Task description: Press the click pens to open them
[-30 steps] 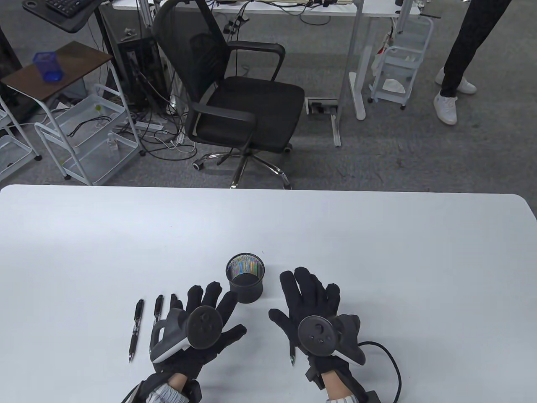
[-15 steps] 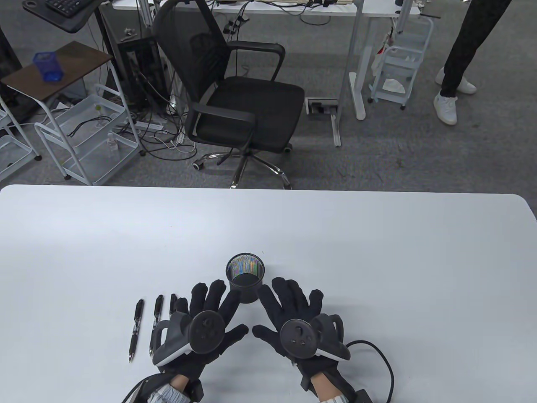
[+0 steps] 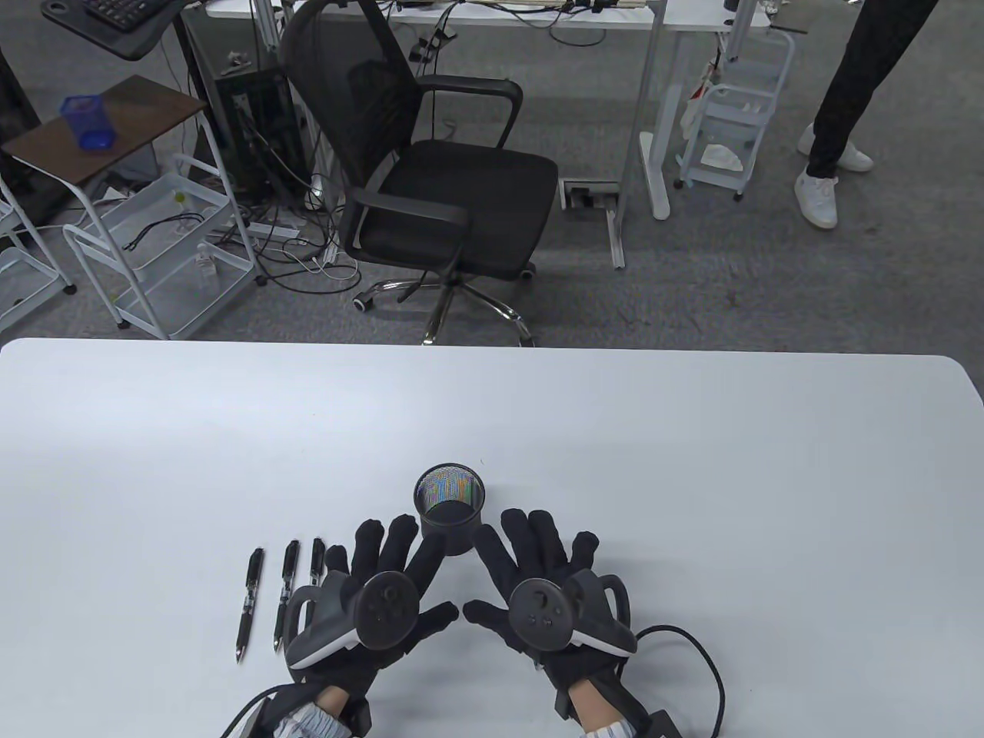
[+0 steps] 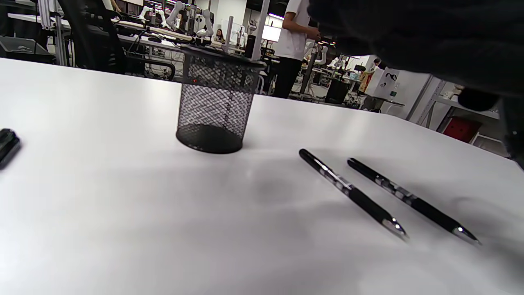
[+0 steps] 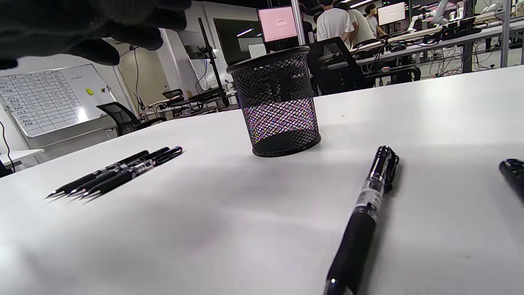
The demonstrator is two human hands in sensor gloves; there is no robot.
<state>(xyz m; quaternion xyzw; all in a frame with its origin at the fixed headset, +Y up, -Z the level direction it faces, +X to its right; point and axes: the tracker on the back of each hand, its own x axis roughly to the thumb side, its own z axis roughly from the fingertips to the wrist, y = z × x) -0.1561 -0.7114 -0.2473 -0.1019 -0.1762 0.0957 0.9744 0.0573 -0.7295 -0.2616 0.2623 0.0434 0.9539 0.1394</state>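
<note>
Three black click pens (image 3: 287, 592) lie side by side on the white table (image 3: 692, 477), left of my left hand (image 3: 388, 565). They also show in the right wrist view (image 5: 118, 172); two of them show in the left wrist view (image 4: 352, 192). A fourth pen (image 5: 364, 213) lies under my right hand (image 3: 530, 561) and is hidden in the table view. Both hands are palm down with fingers spread and hold nothing. They flank a black mesh pen cup (image 3: 450, 507), with the fingertips close to it.
The mesh cup stands upright and looks empty, also in the left wrist view (image 4: 215, 110) and the right wrist view (image 5: 278, 102). A black cable (image 3: 711, 676) trails from my right wrist. An office chair (image 3: 430, 177) stands beyond the far table edge.
My right hand has moved left toward the cup, now covering the fourth pen. My left hand shifted slightly right and forward, uncovering the third pen.
</note>
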